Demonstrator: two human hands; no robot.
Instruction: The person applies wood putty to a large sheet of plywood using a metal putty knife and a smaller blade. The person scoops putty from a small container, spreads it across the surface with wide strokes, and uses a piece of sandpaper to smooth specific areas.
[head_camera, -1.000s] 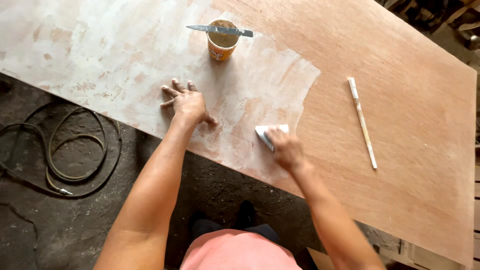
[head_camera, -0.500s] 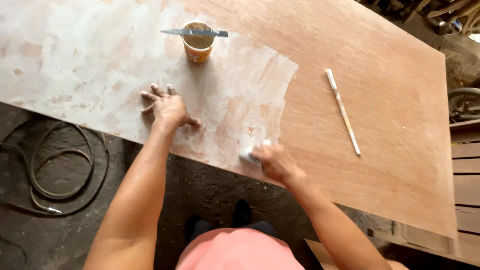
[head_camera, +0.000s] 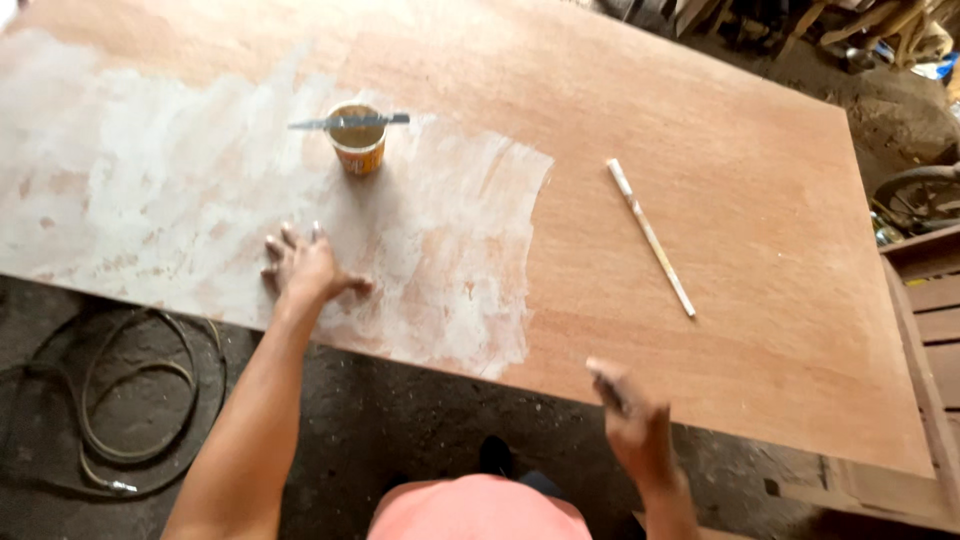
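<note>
Your left hand (head_camera: 305, 270) stays flat, fingers spread, on the white-filled patch (head_camera: 440, 250) of the plywood sheet (head_camera: 700, 180). Your right hand (head_camera: 630, 420) has swung off the near edge, curled around a small pad that barely shows, so the spreading stroke has ended. The cup (head_camera: 357, 140), a blade across its rim, stands far of your left hand.

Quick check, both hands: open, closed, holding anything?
Left hand: open, flat on the plywood sheet, holding nothing.
Right hand: off the sheet's near edge, blurred; grip and contents cannot be told.
</note>
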